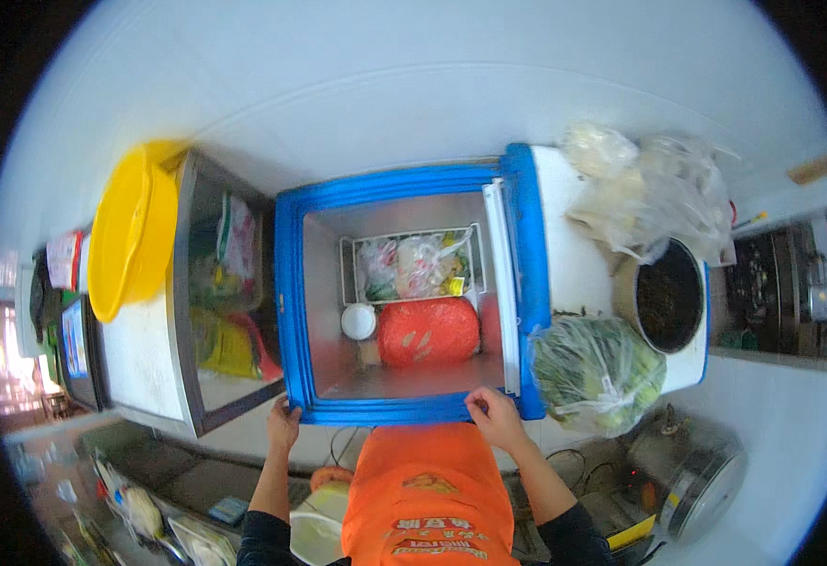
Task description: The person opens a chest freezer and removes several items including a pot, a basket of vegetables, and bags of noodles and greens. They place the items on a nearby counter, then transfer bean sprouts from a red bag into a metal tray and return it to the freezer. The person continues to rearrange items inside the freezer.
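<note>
A chest freezer with a blue rim [385,409] stands open in front of me. My left hand [285,424] grips the rim's front left corner. On the front rim, towards the right, rests my right hand [495,417], its fingers curled; whether they pinch anything is hidden. Inside, a white wire basket [346,272] holds clear plastic bags of food [417,265]. Below the basket lies a bulging red plastic bag [429,332], beside a round white-topped container [358,322]. A white-edged sliding lid [504,283] is at the opening's right side.
On the freezer's white right-hand top are a bag of leafy greens [601,375], a dark-filled pot [670,297] and crumpled plastic bags [668,184]. Left stands a glass-fronted cabinet [187,354] with a yellow basin [134,226] on it. A pale bucket [314,527] is near my legs.
</note>
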`<state>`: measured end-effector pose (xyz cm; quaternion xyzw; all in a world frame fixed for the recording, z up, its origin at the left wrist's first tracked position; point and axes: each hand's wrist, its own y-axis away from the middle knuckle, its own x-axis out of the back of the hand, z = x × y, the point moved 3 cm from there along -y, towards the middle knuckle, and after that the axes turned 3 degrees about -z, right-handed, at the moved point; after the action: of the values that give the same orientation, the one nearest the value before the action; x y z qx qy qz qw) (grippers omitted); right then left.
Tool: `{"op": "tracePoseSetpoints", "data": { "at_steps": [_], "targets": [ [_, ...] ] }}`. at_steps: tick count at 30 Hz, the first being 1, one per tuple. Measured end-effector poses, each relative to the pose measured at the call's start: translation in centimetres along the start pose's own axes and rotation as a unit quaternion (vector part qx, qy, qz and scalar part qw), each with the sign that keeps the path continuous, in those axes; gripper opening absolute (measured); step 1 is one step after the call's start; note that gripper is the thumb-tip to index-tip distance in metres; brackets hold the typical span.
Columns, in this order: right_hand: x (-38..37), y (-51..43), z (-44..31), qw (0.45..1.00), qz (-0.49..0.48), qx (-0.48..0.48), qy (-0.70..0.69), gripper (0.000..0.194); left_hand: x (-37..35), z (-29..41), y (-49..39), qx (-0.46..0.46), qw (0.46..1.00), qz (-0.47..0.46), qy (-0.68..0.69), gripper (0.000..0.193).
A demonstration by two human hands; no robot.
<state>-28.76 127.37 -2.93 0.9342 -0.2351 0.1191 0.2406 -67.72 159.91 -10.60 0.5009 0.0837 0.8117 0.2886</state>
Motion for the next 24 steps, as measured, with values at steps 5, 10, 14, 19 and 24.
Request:
{"op": "tracePoseSetpoints", "data": {
  "at_steps": [5, 10, 14, 19, 24],
  "targets": [
    [-3.2, -8.1, 0.0, 0.994, -0.074, 0.026, 0.071, 0.014, -1.4, 3.3, -0.1, -0.043, 0.99, 0.132, -0.004, 0.057],
    [-7.8, -15.8, 6.2, 0.971, -0.145, -0.045, 0.184, 0.017, -3.3, 4.4, -0.8, 0.036, 0.983, 0.176, 0.028, 0.056],
    [-11.3, -20.2, 12.6, 0.916, -0.255, -0.077, 0.299, 0.026, -4.2, 4.0, -1.3, 0.107, 0.977, 0.184, -0.015, 0.052],
    [-15.0, -23.8, 18.7, 0.849, -0.364, -0.065, 0.377, 0.027, -4.5, 3.7, -1.4, 0.091, 0.973, 0.211, -0.009, 0.048],
    [-17.7, -25.2, 21.9, 0.823, -0.419, -0.077, 0.375, 0.033, -4.5, 3.9, -1.2, 0.099, 0.97, 0.218, -0.033, 0.049]
  ]
}}
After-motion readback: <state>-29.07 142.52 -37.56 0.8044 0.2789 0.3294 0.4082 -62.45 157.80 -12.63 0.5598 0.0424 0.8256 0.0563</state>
